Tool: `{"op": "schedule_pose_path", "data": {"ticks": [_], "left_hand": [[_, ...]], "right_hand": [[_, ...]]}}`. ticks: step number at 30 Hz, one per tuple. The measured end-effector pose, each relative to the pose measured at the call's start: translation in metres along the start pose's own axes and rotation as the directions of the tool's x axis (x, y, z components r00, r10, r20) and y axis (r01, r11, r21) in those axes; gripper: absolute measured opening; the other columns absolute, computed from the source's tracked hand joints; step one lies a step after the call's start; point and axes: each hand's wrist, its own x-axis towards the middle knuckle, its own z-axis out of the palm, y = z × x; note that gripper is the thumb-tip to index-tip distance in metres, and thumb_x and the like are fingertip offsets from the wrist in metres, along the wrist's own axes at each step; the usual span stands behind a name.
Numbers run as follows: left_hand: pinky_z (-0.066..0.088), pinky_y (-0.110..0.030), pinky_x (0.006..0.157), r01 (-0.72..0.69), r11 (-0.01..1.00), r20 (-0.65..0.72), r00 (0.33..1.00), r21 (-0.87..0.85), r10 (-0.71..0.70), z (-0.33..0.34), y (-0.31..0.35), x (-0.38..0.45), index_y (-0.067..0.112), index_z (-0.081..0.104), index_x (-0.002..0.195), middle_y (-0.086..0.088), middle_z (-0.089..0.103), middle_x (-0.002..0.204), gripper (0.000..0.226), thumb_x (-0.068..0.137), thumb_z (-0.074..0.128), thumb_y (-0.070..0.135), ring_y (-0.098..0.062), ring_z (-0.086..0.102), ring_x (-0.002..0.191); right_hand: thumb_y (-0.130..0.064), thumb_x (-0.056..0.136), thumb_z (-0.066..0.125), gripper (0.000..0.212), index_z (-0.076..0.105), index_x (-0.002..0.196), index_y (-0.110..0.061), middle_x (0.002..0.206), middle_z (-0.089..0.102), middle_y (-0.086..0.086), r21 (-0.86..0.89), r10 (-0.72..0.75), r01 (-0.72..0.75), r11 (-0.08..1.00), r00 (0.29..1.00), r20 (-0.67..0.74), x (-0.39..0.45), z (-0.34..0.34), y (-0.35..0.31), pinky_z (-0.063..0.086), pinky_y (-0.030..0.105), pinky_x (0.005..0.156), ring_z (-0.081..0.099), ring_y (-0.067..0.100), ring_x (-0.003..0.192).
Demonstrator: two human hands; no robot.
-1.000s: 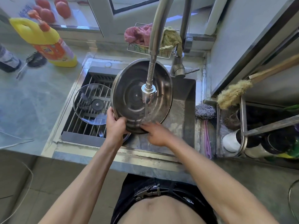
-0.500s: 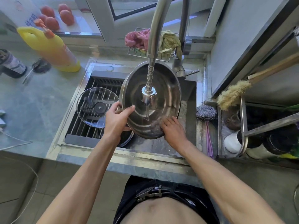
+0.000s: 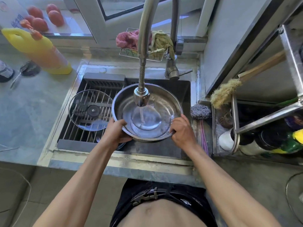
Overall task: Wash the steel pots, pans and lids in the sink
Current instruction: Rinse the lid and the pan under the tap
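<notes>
Both hands, left hand and right hand, grip the steel pan by its near rim over the sink, under the running faucet; a glass lid lies on the sink's left rack beside the grey stone counter.

A large yellow plastic detergent bottle with an orange pump top lies tilted on the grey stone countertop, left of the basin. Red tomatoes sit on the window ledge behind it. A small wire caddy holds a pink cloth and a yellow-green cloth (both crumpled). At right, a grey steel-wool scourer rests near a wooden-handled bristle brush that leans on a steel rack.
</notes>
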Motion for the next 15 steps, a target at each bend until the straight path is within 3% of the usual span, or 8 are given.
{"op": "schedule_pose_path", "data": {"ticks": [3, 5, 8, 11, 15], "left_hand": [[0.059, -0.033, 0.060, 0.130, 0.988, 0.074, 0.988, 0.080, -0.136, 0.007, -0.007, 0.007, 0.018, 0.062, 0.114, -0.008, 0.071, 0.086, 0.023, 0.096, 0.049, 0.012, -0.023, 0.069, 0.075], [0.056, -0.030, 0.053, 0.229, 0.970, 0.099, 0.967, 0.084, -0.237, 0.012, -0.015, 0.010, 0.009, 0.062, 0.105, -0.010, 0.068, 0.083, 0.018, 0.095, 0.048, 0.014, -0.022, 0.066, 0.072], [0.052, -0.025, 0.042, 0.332, 0.943, 0.105, 0.938, 0.001, -0.330, 0.019, -0.025, 0.008, 0.008, 0.056, 0.088, -0.010, 0.062, 0.074, 0.012, 0.095, 0.046, 0.011, -0.025, 0.066, 0.065], [0.051, -0.021, 0.041, 0.381, 0.924, 0.174, 0.913, -0.037, -0.370, 0.023, -0.030, 0.002, 0.005, 0.059, 0.085, -0.010, 0.067, 0.064, 0.019, 0.093, 0.043, 0.010, -0.029, 0.072, 0.057], [0.052, -0.021, 0.043, 0.414, 0.909, 0.206, 0.895, -0.056, -0.395, 0.019, -0.032, -0.001, 0.005, 0.058, 0.095, -0.017, 0.069, 0.084, 0.016, 0.094, 0.046, 0.014, -0.037, 0.074, 0.066]], "right_hand": [[0.017, 0.058, 0.054, 0.025, 0.056, 0.050, -0.007, 0.054, 0.056, 0.003, 0.048, 0.016, -0.013, 0.999, 0.998, -0.069, 0.000, -0.013, 0.002, 0.044, 0.050, 0.104, 0.056, 0.023, 0.063], [0.011, 0.056, 0.046, 0.022, 0.054, 0.049, -0.009, 0.052, 0.052, 0.003, 0.067, 0.000, 0.008, 0.998, 0.993, -0.119, 0.001, -0.023, 0.000, 0.050, 0.050, 0.091, 0.051, 0.023, 0.058], [0.008, 0.057, 0.043, 0.022, 0.056, 0.050, -0.009, 0.052, 0.054, 0.003, 0.086, -0.004, 0.017, 0.996, 0.988, -0.154, 0.005, -0.034, -0.005, 0.047, 0.046, 0.094, 0.052, 0.024, 0.059], [0.000, 0.065, 0.035, 0.029, 0.059, 0.051, -0.009, 0.054, 0.056, 0.002, 0.133, 0.018, 0.009, 0.991, 0.980, -0.200, 0.012, -0.041, -0.014, 0.043, 0.043, 0.098, 0.052, 0.021, 0.061], [-0.003, 0.066, 0.033, 0.034, 0.064, 0.052, -0.007, 0.053, 0.059, 0.003, 0.165, 0.040, 0.003, 0.986, 0.966, -0.255, 0.023, -0.043, -0.026, 0.045, 0.037, 0.083, 0.052, 0.024, 0.058]]}}
